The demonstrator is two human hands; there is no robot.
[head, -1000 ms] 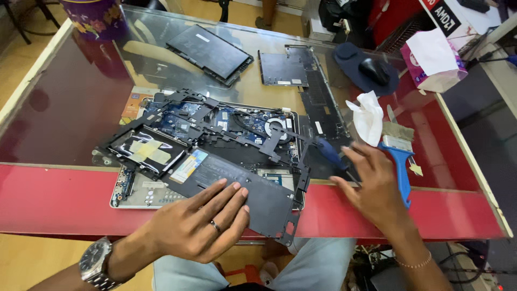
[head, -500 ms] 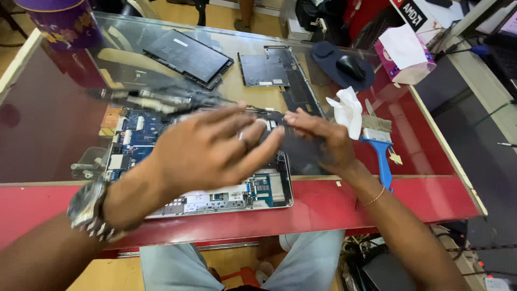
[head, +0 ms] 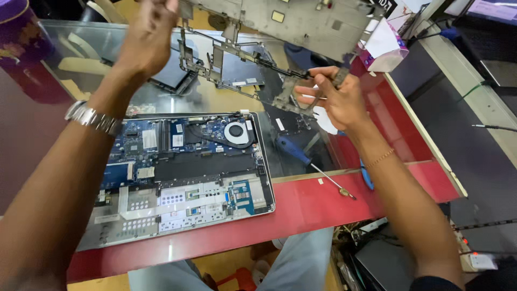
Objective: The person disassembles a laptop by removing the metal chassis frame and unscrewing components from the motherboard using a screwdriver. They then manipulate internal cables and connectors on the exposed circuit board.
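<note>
Glass-topped table with red edge fills the view, and on it lies the opened laptop base, circuit boards and fan exposed. Above, far side, the grey metal frame is lifted clear (held at both ends so it stays level). Left hand clamps its left edge, right hand pinches the right corner. Blue-handled screwdriver lies right; a pink-purple tissue box beyond.

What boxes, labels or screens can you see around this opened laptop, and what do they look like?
Tissue box: far right of the table, pink and purple, white tissue sticking out.
Purple container: far left corner, round, patterned.
White sticker: small, on the glass right of the open laptop.
Screens: none clearly visible.
</note>
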